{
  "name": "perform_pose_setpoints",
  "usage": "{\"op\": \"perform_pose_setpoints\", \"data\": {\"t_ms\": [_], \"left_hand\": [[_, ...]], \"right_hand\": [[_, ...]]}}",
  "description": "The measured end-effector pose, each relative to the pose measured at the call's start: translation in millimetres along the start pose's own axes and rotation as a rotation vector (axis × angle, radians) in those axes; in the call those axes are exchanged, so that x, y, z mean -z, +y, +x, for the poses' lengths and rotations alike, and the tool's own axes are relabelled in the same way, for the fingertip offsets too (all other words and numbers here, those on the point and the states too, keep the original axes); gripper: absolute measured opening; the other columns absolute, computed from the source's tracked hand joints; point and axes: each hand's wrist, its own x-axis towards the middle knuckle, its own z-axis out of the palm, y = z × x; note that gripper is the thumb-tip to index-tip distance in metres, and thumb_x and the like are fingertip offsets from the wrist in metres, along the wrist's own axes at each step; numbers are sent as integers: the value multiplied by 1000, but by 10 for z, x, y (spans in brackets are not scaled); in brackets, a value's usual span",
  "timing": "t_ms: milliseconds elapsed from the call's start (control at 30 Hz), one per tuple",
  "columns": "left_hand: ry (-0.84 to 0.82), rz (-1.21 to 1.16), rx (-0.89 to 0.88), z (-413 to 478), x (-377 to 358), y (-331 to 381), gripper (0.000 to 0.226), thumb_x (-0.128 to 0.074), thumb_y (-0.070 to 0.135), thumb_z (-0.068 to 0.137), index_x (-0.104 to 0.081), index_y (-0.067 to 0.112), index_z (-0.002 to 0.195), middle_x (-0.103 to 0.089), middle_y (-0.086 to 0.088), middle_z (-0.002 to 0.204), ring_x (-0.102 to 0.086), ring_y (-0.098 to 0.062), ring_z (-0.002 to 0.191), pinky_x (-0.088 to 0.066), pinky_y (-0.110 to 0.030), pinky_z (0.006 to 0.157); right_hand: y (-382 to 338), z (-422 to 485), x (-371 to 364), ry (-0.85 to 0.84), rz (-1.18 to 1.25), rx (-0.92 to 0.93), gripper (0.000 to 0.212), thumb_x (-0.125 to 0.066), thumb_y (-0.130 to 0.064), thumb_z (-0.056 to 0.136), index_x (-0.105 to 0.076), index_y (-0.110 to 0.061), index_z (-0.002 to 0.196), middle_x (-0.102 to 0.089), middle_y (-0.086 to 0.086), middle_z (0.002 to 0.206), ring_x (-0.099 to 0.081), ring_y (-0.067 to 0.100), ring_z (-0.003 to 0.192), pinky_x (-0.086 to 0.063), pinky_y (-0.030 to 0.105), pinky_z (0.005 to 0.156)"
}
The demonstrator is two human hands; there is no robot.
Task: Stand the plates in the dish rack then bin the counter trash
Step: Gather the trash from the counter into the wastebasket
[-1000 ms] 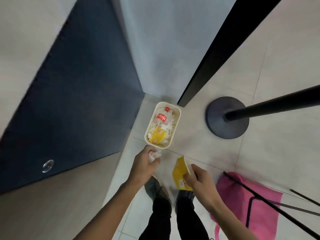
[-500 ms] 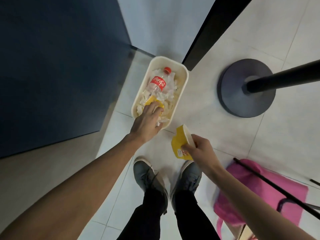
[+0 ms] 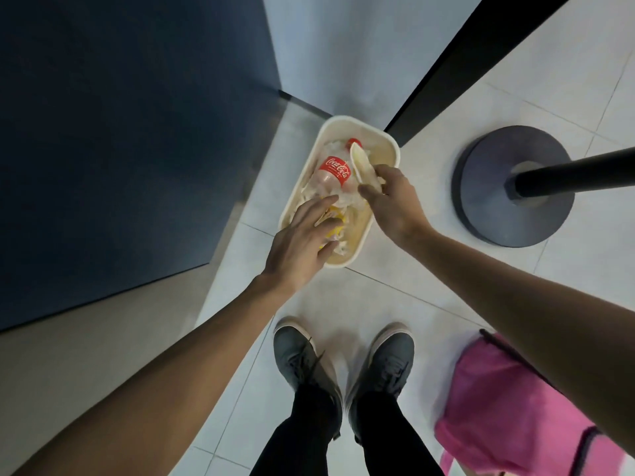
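Having carried its pinched paper cup over the mid-frame bin, my right hand nears release, I judge; left hand spread, empty.

Pale tiled floor with thin grout lines, cream oblong bin standing near a dark wall corner, round dark stand base to its right, pink bag at lower right, grey shoes side by side below the bin.
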Motion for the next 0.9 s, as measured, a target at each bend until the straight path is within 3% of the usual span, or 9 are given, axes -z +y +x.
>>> {"op": "perform_pose_setpoints", "data": {"t_ms": [33,100,233,367,500,733,800,900], "left_hand": [[10,-14,9,5,3,2,25,-73,19,85,-70,19,110,-49,4,148,-44,-18,136,-52,-27,62],[18,-28,27,0,3,4,25,-75,19,84,-70,19,108,-49,4,147,-44,-17,135,-53,-27,63],[10,-57,67,-49,3,20,32,-79,20,80,-69,20,110,-50,2,145,-43,-19,133,-54,-30,62],[29,-70,84,-150,69,75,39,-79,24,80,-66,16,116,-52,-1,141,-48,-23,128,-56,-34,61],[67,-134,133,-216,214,167,30,-66,18,91,-63,16,121,-50,0,143,-46,-21,130,-59,-38,61],[55,-277,351,-498,664,608,28,-53,12,98,-62,18,125,-56,4,135,-51,-16,124,-55,-41,89],[52,-334,412,-611,818,797,26,-55,13,98,-63,19,122,-61,6,127,-57,-15,115,-55,-40,87],[75,-402,453,-751,1121,1126,23,-53,12,99,-65,19,117,-65,8,118,-62,-14,104,-54,-35,83]], "right_hand": [[0,16,-48,-17,-86,19,42,-57,-22,96,-51,-13,136,-51,8,137,-56,24,116,-44,27,92],[28,15,-162,-80,-238,55,55,-56,-19,95,-38,-12,146,-37,9,147,-49,30,123,-42,33,96],[58,-13,-305,-153,-316,50,58,-56,-11,90,-36,-7,144,-31,13,148,-47,40,123,-45,43,96],[5,-129,-236,-110,-242,47,63,-58,-10,90,-33,-9,148,-33,12,149,-43,35,129,-40,38,101],[-97,-427,-24,-120,-210,26,59,-58,-10,92,-37,-12,147,-37,10,148,-41,28,133,-34,30,106],[-276,-1117,297,-222,-270,36,54,-59,-6,89,-47,-9,142,-42,10,145,-48,26,128,-27,13,97],[-383,-1329,388,-236,-267,65,52,-58,-5,88,-51,-7,139,-46,10,140,-49,25,126,-25,8,93],[-617,-1658,542,-242,-246,128,45,-58,-6,89,-54,-8,134,-53,8,131,-53,24,119,-32,14,91]]}}
